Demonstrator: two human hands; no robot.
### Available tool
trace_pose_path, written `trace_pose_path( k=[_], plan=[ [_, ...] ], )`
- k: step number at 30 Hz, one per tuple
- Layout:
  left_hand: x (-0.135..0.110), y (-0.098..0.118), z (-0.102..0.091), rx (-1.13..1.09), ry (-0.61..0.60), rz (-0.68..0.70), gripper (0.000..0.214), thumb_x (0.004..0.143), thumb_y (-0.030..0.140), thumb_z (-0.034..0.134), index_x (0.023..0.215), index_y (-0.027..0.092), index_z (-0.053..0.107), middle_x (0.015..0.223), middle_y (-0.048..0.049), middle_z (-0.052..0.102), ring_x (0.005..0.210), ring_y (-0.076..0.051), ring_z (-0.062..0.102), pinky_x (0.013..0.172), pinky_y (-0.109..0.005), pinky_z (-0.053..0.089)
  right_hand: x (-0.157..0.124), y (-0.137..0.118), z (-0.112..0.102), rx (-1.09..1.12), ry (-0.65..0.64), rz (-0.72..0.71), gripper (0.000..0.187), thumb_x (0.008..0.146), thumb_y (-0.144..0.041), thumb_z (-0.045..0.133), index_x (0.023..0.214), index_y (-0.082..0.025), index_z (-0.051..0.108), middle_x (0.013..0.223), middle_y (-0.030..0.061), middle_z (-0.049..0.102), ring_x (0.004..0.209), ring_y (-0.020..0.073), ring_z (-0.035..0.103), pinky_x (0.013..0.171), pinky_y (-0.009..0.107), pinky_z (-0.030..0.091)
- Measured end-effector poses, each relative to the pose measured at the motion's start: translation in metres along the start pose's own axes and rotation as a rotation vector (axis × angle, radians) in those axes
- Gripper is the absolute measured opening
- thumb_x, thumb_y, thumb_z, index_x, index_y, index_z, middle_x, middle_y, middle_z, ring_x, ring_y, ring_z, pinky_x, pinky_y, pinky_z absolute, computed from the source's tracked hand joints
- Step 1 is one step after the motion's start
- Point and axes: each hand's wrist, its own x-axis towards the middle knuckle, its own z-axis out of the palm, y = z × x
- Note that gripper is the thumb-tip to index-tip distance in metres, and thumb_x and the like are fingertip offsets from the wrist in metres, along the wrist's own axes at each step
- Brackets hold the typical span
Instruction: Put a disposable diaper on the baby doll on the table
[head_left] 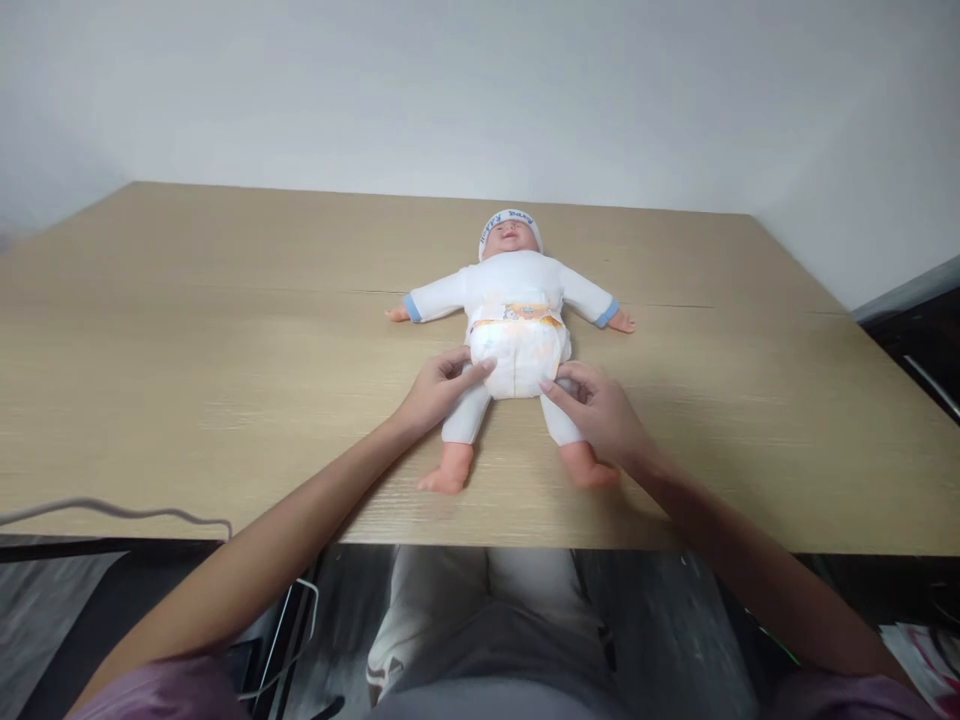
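Observation:
A baby doll (514, 275) in a white suit with blue cuffs lies on its back, arms spread and feet toward me. Its white headband carries blue lettering. Around its hips sits a white diaper (517, 350) with an orange printed waistband. My left hand (444, 388) pinches the diaper's edge at the leg opening on the left, thumb on the front and fingers behind. On the opposite leg opening, my right hand (596, 405) grips the edge in the same way. Some fingertips are hidden behind the diaper and the doll's legs.
The doll rests on a wide light-wood table (225, 340) that reaches back to a pale wall (450, 100). A grey cable (112, 508) lies along the front left edge. A dark object (919, 330) stands beyond the right edge.

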Motion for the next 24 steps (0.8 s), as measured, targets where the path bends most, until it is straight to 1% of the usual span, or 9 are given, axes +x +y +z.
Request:
trace_pose_path(
  k=[3,6,10,12,15,17,19,22,24],
  plan=[
    [-0.004,0.005,-0.002,-0.039,-0.018,-0.050,0.047,0.093,0.063,0.086,0.109,0.020,0.082,0.111,-0.0070,0.082,0.100,-0.024,0.072,0.085,-0.033,0.053,-0.009,0.000,-0.001,-0.007,0.033,-0.067,0.024,0.099,-0.047,0.077,0.111,-0.028,0.083,0.127,0.0106,0.075,0.125,0.0340,0.067,0.106,0.053,0.055],
    [-0.011,0.010,-0.010,-0.036,-0.024,-0.063,0.047,0.092,0.060,0.087,0.115,0.020,0.080,0.114,-0.0087,0.083,0.108,-0.027,0.075,0.093,-0.037,0.056,-0.023,-0.001,-0.007,-0.008,0.028,-0.116,0.026,0.100,-0.040,0.076,0.122,-0.030,0.083,0.143,0.0110,0.070,0.134,0.0329,0.066,0.101,0.049,0.059],
    [-0.018,0.013,-0.025,0.070,0.019,0.005,0.040,0.097,0.056,0.082,0.118,0.022,0.079,0.127,-0.0099,0.081,0.122,-0.028,0.073,0.108,-0.041,0.055,-0.033,0.003,-0.023,0.005,0.023,-0.117,0.024,0.104,-0.036,0.070,0.124,-0.030,0.081,0.135,0.0086,0.073,0.117,0.0269,0.072,0.091,0.043,0.062],
    [-0.015,0.012,-0.033,0.175,0.075,0.023,0.039,0.100,0.058,0.077,0.116,0.022,0.078,0.128,-0.0099,0.079,0.118,-0.028,0.071,0.108,-0.044,0.054,-0.027,0.007,-0.030,0.002,0.062,-0.102,0.021,0.106,-0.038,0.068,0.122,-0.029,0.079,0.128,0.0084,0.075,0.107,0.0250,0.072,0.088,0.042,0.063],
    [0.003,0.009,-0.043,0.443,0.186,0.115,0.039,0.101,0.057,0.071,0.119,0.023,0.074,0.130,-0.0110,0.076,0.113,-0.029,0.066,0.108,-0.048,0.051,-0.002,0.018,-0.033,-0.051,0.157,-0.148,0.021,0.107,-0.042,0.067,0.118,-0.026,0.077,0.121,0.0091,0.076,0.101,0.0261,0.072,0.090,0.045,0.062],
    [0.023,0.004,-0.048,0.678,0.278,0.257,0.037,0.101,0.051,0.068,0.125,0.022,0.070,0.136,-0.0141,0.072,0.123,-0.033,0.061,0.116,-0.054,0.044,0.022,0.029,-0.032,-0.088,0.250,-0.222,0.026,0.108,-0.044,0.063,0.120,-0.025,0.077,0.123,0.0114,0.077,0.106,0.0294,0.072,0.094,0.048,0.061],
    [0.047,-0.003,-0.052,0.881,0.356,0.368,0.041,0.100,0.047,0.067,0.132,0.021,0.066,0.145,-0.0183,0.067,0.135,-0.039,0.054,0.123,-0.059,0.035,0.046,0.041,-0.030,-0.128,0.299,-0.320,0.033,0.110,-0.045,0.058,0.129,-0.025,0.076,0.131,0.0142,0.076,0.119,0.0335,0.071,0.104,0.053,0.059],
    [0.076,-0.014,-0.059,1.037,0.390,0.399,0.050,0.099,0.046,0.066,0.142,0.022,0.062,0.157,-0.0207,0.059,0.142,-0.044,0.047,0.122,-0.060,0.031,0.068,0.057,-0.030,-0.194,0.205,-0.444,0.045,0.112,-0.047,0.051,0.146,-0.026,0.072,0.146,0.0147,0.073,0.139,0.0362,0.066,0.122,0.060,0.048],
    [0.086,-0.018,-0.063,1.056,0.385,0.397,0.053,0.099,0.045,0.064,0.146,0.022,0.059,0.160,-0.0203,0.058,0.143,-0.045,0.046,0.121,-0.060,0.030,0.072,0.061,-0.031,-0.207,0.149,-0.468,0.047,0.113,-0.049,0.049,0.149,-0.027,0.070,0.149,0.0139,0.072,0.144,0.0362,0.063,0.127,0.060,0.043]
  ],
)
